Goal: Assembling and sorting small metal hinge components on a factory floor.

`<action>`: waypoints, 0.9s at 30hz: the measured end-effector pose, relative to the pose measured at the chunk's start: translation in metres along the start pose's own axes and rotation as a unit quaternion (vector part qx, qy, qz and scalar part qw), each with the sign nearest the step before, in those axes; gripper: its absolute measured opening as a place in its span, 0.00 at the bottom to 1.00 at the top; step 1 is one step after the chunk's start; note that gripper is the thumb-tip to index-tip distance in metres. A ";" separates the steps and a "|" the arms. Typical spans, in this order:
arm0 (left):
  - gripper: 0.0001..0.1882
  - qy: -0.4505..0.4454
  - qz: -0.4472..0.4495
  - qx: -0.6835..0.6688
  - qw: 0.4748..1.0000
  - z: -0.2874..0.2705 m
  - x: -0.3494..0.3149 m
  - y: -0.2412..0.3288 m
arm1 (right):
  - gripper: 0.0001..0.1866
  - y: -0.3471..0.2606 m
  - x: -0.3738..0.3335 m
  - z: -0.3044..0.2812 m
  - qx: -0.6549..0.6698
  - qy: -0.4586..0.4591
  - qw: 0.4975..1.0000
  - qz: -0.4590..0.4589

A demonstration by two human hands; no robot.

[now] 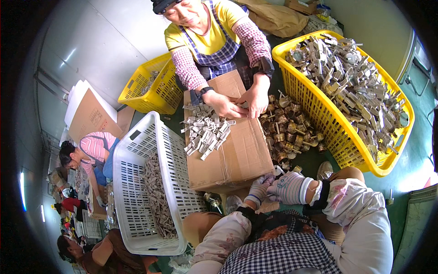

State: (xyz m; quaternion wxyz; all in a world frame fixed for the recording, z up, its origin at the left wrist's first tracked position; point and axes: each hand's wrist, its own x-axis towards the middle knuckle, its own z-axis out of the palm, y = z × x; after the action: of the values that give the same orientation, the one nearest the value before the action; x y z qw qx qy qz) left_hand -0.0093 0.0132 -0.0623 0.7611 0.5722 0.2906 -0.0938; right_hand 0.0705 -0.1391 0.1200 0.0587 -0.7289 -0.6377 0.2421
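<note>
A small metal part [276, 171] sits at the near corner of the brown cardboard box [237, 155], close to the person's knees; both gloved hands meet there; the left hand [259, 188] has its fingers curled, and I cannot tell what it pinches; the right hand [288, 188] is curled in a loose fist just beside it; a pile of grey metal pieces [205, 132] lies on top of the box; brass rings [287, 132] lie on the floor next to it; a white basket [137, 182] stands to the left; a yellow basket [319, 109] full of metal parts stands to the right; across the box, another person's bare hands [242, 104] work together.
</note>
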 end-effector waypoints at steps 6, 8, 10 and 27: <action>0.15 -0.002 0.002 0.007 1.000 0.007 -0.005 0.009 | 0.16 0.002 0.000 0.002 -0.001 0.002 1.000 0.000; 0.15 0.001 -0.005 0.003 1.000 0.008 -0.007 0.011 | 0.16 0.002 0.000 0.002 -0.001 -0.004 1.000 0.002; 0.15 0.003 -0.003 -0.003 1.000 0.008 -0.007 0.011 | 0.16 0.002 0.000 0.003 0.005 -0.001 1.000 0.002; 0.15 0.007 0.001 0.029 1.000 -0.002 0.007 -0.007 | 0.16 0.001 -0.002 0.000 -0.019 0.046 0.999 -0.018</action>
State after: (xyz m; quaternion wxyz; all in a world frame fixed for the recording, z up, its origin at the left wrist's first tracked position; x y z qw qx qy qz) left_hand -0.0073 0.0140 -0.0718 0.7419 0.5953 0.2928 -0.0972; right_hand 0.0707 -0.1416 0.1201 0.0782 -0.7287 -0.6517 0.1955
